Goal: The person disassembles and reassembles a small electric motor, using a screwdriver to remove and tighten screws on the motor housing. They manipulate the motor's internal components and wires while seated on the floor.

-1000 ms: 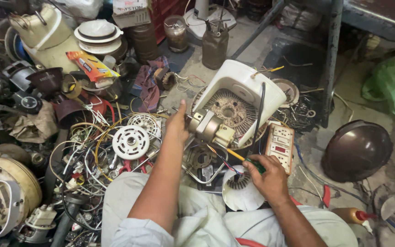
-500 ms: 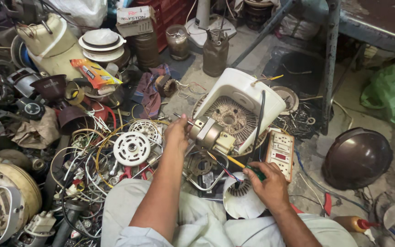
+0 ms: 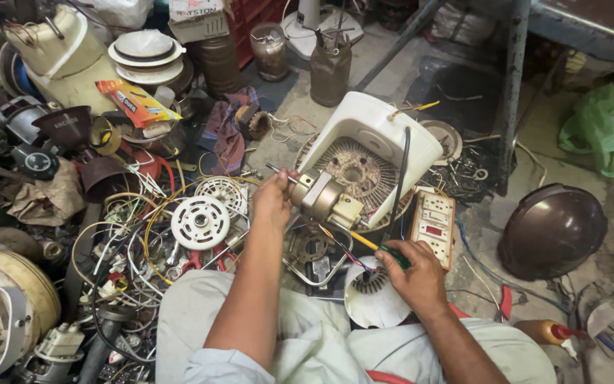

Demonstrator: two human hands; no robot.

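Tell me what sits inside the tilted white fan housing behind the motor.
Inside the white fan housing shows a dusty round ribbed grille with a centre hole. The motor, held by the left hand, and a black cable cover its lower edge; what lies behind the grille is hidden.

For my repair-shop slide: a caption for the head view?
Left hand holds a small motor; right hand probes it with a green-handled screwdriver amid scattered fan parts.

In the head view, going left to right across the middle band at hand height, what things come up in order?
White round slotted disc → left hand → small metal motor it holds → right hand gripping a green-handled screwdriver → white switch-and-socket board → dark brown dome cover.
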